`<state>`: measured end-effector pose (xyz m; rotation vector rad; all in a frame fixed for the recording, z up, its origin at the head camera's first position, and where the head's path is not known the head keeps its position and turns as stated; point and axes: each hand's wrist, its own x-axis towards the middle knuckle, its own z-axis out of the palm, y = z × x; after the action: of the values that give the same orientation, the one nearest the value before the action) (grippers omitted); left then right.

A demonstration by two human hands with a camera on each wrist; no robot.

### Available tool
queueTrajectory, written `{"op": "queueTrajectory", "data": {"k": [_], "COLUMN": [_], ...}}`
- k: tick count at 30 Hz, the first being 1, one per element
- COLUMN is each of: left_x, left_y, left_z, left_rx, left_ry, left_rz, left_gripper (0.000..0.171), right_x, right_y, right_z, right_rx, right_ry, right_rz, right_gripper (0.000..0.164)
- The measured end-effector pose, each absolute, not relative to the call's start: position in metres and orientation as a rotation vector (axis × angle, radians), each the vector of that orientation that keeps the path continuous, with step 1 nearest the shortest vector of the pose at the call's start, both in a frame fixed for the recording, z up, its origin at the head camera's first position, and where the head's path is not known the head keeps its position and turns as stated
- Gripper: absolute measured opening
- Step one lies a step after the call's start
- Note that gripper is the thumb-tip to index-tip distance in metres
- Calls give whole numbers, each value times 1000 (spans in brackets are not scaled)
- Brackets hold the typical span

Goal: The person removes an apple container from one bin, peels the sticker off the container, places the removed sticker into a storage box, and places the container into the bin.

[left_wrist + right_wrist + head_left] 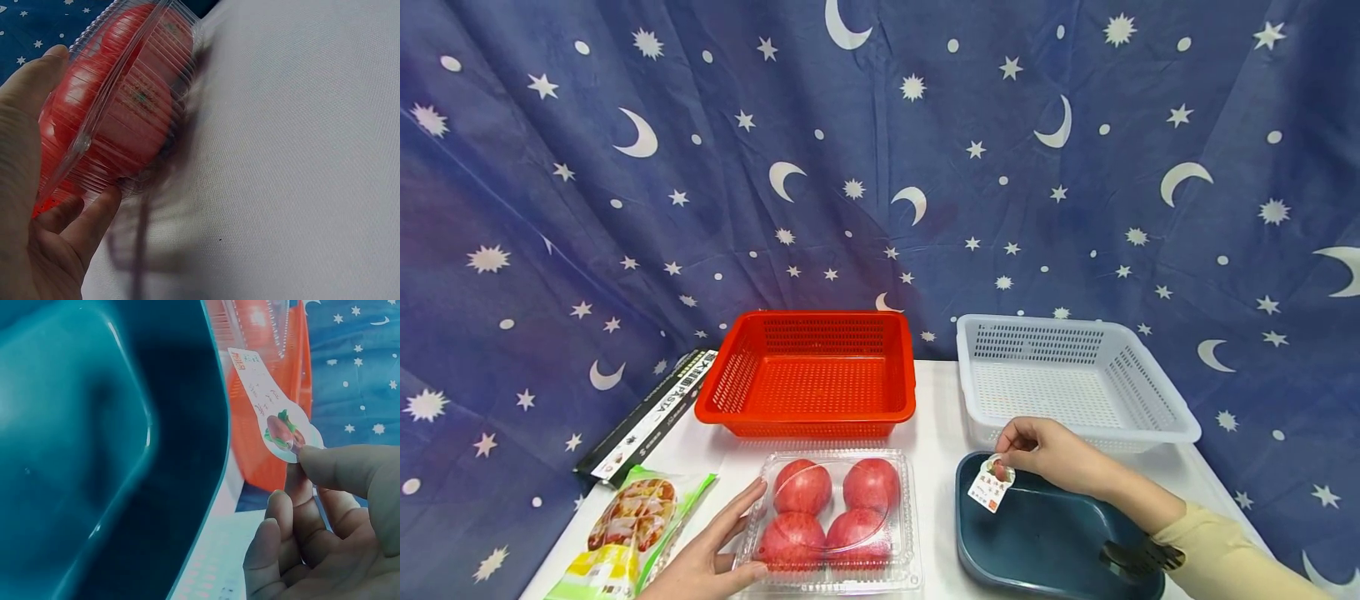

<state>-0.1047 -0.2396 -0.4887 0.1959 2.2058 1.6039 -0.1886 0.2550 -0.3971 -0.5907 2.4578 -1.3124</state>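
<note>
A clear plastic clamshell box (916, 533) of red apple-like fruits (802, 487) sits at the front middle of the table. My left hand (711, 546) grips its left side. In the left wrist view, the thumb lies along one face of the box (84, 140) and the fingertips touch its other side. Between thumb and fingertips, my right hand (1052, 452) pinches a small white paper tag (992, 483) with a fruit picture and printed writing. The tag hangs over the left rim of a dark teal basin (1037, 533); the right wrist view shows the tag (269, 400) beside the basin wall.
Behind the box stands a red perforated basket (805, 427), and a white one (1078, 435) is at the back right. A black pasta box (647, 417) and a green-yellow food packet (632, 533) lie on the left. A starry blue curtain (850, 208) hangs behind the table.
</note>
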Motion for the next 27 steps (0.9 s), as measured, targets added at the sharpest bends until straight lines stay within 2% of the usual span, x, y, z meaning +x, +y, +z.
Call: {"op": "queueTrajectory", "data": {"k": [11, 17, 27], "left_x": [-103, -104, -103], "left_y": [-239, -240, -239], "left_z": [-487, -487, -486], "left_rx": [220, 221, 221], "left_ry": [2224, 2217, 2237], "left_rz": [1592, 1593, 1580], "left_gripper": [83, 84, 84], "right_x": [-187, -187, -184], "right_y": [271, 272, 268], "right_z": [-407, -415, -427], "right_rx": [-658, -702, -721], "right_ry": [2307, 2340, 2387], "right_rz": [-1313, -1214, -1044], "right_gripper": [9, 3, 7]}}
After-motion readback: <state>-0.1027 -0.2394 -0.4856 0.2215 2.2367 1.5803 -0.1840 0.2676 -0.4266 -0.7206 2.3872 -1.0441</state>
